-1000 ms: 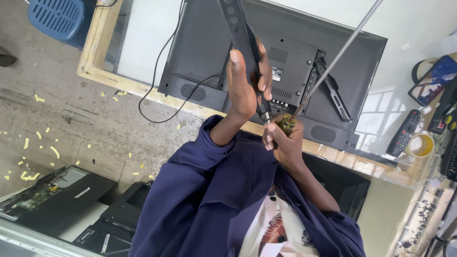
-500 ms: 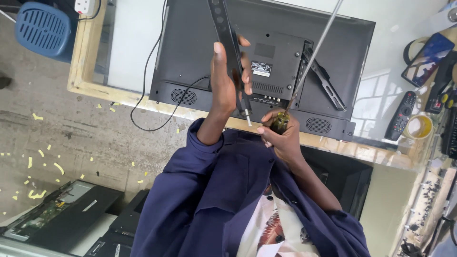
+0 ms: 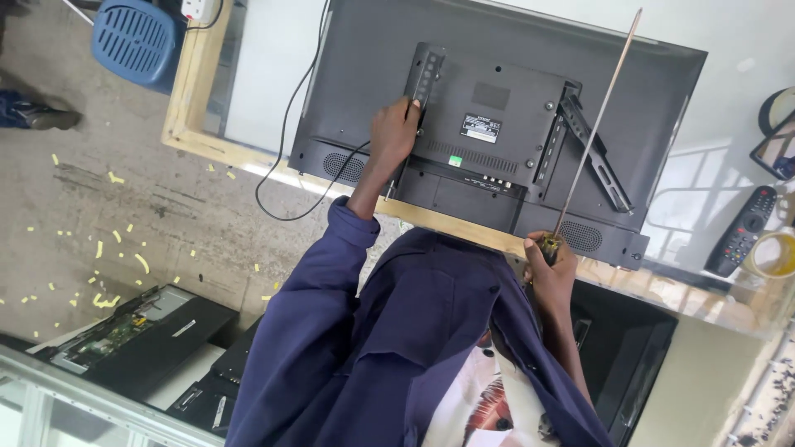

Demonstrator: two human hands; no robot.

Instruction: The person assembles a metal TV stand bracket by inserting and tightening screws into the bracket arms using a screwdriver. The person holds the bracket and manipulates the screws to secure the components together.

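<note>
On the TV's (image 3: 497,124) back, your left hand (image 3: 393,132) grips the near mounting bracket (image 3: 418,91). Your right hand (image 3: 548,265), well apart at the TV's edge, clutches a long screwdriver (image 3: 592,132) pointing across it.

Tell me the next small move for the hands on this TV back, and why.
Probably swing the tip of the long screwdriver over to the bracket. The left hand grips that bracket against the TV back, while the right hand holds the screwdriver aimed past the TV's far edge.
</note>
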